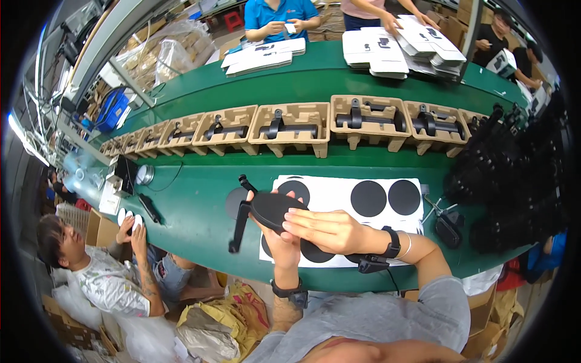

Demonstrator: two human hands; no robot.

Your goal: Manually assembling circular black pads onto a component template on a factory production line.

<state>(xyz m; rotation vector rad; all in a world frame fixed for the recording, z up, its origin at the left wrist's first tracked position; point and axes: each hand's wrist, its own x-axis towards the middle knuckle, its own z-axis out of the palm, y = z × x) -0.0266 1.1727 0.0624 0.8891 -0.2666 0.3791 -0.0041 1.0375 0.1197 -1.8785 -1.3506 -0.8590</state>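
Observation:
My left hand (285, 249) holds a black round base (269, 210) from below, its fingertips showing past the far edge. A black bar-shaped arm (239, 227) sticks out from the base's left side, and a shorter black piece (245, 183) juts out beyond it. My right hand (330, 232) lies across the disc with its fingers stretched flat on the top face. Below and to the right of my hands is a white sheet (339, 192) bearing several black round pads (369, 198). Another dark disc (237, 202) lies on the green table, partly behind the held base.
A row of brown moulded trays (293, 145) with black parts crosses the green table (200, 230). Black parts (508, 175) are heaped at right, beside a small tripod (440, 209). A person (100, 272) sits at left holding white ovals. Across the table, people handle flat cartons (375, 54).

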